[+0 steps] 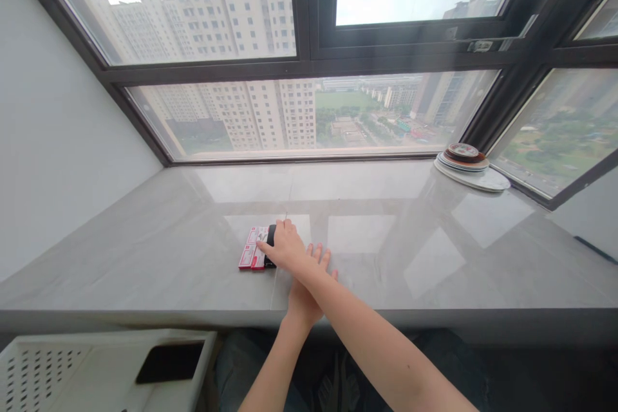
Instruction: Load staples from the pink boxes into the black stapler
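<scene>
My right hand [286,246] reaches across from the right, over my left wrist. Its thumb and fingers are bent round a small black box [271,236], and the thumb tip touches the white-and-red box beside it. Small flat red-and-white boxes [249,252] lie side by side on the grey stone sill, left of the black one. Part of the black box is hidden under my palm. My left hand [309,293] lies at the front of the sill beneath my right forearm, fingers spread, holding nothing that I can see.
A stack of plates [470,170] stands in the far right corner by the window frame. Below the sill's front edge [145,317], at the left, is a white plastic basket [111,367] with a dark flat object [170,362] on it. A dark thin strip [596,250] lies at right.
</scene>
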The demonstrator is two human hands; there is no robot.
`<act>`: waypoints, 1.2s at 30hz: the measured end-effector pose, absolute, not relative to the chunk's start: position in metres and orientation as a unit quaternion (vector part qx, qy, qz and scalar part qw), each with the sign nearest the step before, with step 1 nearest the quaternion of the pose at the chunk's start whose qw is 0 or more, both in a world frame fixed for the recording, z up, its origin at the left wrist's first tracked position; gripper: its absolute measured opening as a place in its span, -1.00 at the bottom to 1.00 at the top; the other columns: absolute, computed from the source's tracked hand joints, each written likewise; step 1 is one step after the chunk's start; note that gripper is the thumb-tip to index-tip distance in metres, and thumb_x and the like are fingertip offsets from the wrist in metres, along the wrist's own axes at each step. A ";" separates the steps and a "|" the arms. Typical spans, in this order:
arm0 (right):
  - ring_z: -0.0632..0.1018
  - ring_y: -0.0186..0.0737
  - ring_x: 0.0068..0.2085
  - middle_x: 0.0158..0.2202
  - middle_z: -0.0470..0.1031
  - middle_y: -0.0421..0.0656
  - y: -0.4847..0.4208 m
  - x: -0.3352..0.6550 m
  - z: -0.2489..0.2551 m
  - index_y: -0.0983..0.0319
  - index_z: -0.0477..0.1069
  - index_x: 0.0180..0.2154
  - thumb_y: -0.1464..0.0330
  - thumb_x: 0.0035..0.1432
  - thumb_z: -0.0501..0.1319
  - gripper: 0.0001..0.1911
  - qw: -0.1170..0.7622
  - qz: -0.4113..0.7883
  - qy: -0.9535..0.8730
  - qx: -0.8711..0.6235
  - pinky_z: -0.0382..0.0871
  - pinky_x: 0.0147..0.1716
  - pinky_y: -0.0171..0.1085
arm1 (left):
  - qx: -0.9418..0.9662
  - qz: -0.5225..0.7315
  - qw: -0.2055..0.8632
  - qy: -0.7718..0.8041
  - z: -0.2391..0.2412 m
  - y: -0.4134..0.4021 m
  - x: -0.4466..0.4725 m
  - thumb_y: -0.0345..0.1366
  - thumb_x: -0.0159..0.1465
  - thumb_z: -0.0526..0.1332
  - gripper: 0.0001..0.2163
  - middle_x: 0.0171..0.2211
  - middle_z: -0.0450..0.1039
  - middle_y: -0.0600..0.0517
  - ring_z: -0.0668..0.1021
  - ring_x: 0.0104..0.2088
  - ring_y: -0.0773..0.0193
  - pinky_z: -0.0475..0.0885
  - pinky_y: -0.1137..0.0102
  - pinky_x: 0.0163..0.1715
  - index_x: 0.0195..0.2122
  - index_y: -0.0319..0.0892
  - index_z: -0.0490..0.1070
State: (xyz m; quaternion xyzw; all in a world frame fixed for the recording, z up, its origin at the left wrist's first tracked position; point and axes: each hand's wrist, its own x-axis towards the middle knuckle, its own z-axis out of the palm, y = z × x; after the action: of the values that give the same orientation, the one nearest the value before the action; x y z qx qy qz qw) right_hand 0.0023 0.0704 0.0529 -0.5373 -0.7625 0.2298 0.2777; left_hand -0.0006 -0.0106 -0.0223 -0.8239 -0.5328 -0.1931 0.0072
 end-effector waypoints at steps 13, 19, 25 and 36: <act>0.49 -0.08 0.08 0.07 0.55 -0.13 0.080 0.138 0.057 0.04 0.43 0.22 0.53 0.20 0.13 -0.42 0.234 0.188 -0.795 -0.527 0.14 0.21 -0.04 | -0.803 -0.277 -0.080 -0.521 0.024 -0.022 -0.002 -0.30 0.48 0.00 -0.73 0.00 0.51 -0.07 0.50 0.05 0.06 0.43 0.14 0.04 -0.02 -0.05 0.50; 0.44 -0.05 0.21 0.10 0.55 -0.13 0.049 0.156 0.041 0.03 0.49 0.11 0.28 0.28 0.24 -0.63 0.321 0.152 -0.746 -0.563 -0.19 0.37 0.14 | -0.808 -0.236 -0.027 -0.539 0.013 -0.014 0.006 -0.20 0.47 0.05 -0.59 0.36 0.24 -0.07 0.23 0.37 -0.06 0.18 -0.05 0.32 0.33 -0.03 0.26; 0.49 -0.03 0.15 0.04 0.59 -0.12 0.049 0.135 0.041 0.07 0.56 0.01 0.29 0.26 0.23 -0.70 0.427 0.151 -0.665 -0.594 0.02 0.33 0.09 | -0.816 -0.216 -0.030 -0.535 0.013 -0.003 0.002 -0.26 0.47 0.00 -0.54 0.38 0.23 -0.04 0.27 0.36 0.05 0.19 0.06 0.34 0.39 -0.05 0.18; 0.52 -0.06 0.20 0.10 0.57 -0.04 0.062 0.206 0.019 0.14 0.39 -0.01 0.06 0.26 0.16 -0.62 0.745 0.415 -0.263 -0.452 0.56 -0.07 -0.10 | -0.794 -0.234 -0.020 -0.561 0.008 0.000 0.003 -0.28 0.46 0.01 -0.52 0.44 0.13 -0.03 0.30 0.35 0.04 0.24 0.05 0.31 0.40 0.02 0.16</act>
State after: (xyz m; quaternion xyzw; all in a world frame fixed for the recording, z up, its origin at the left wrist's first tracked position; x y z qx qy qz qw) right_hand 0.2056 0.0621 0.0190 -0.4518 -0.2632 0.4150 0.7446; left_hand 0.0033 0.0004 0.0082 -0.7940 -0.5607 -0.2338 -0.0203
